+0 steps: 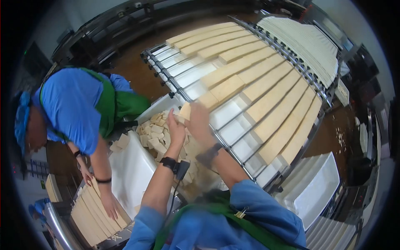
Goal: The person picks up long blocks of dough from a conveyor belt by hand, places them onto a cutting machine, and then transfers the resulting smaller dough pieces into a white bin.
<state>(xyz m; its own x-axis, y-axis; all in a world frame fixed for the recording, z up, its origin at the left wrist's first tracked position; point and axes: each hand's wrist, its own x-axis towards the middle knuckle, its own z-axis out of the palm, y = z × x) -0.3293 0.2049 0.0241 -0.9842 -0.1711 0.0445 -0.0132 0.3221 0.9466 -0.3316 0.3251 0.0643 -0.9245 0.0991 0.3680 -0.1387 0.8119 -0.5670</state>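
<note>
My left hand (177, 132) is raised over a white tub, its thumb up and apart from the fingers. Beside it my right hand (199, 121) is smeared by motion and closed around a short pale slab piece (185, 111), whose end pokes out toward my left hand. Other pale yellow slabs, tofu-like in look, lie in rows on the rack; a cut slab (227, 88) lies just beyond my right hand. Beneath my hands, broken pale pieces (156, 135) fill part of the tub (131, 166). The undersides of both hands are hidden.
A rack of metal rods (183, 92) reaches away to the right, with white blocks under the slabs. At left a co-worker (77, 104) leans over more slabs (93, 212), both hands on them. Stacked white trays (316, 187) stand at right. A cable hangs from my left wrist.
</note>
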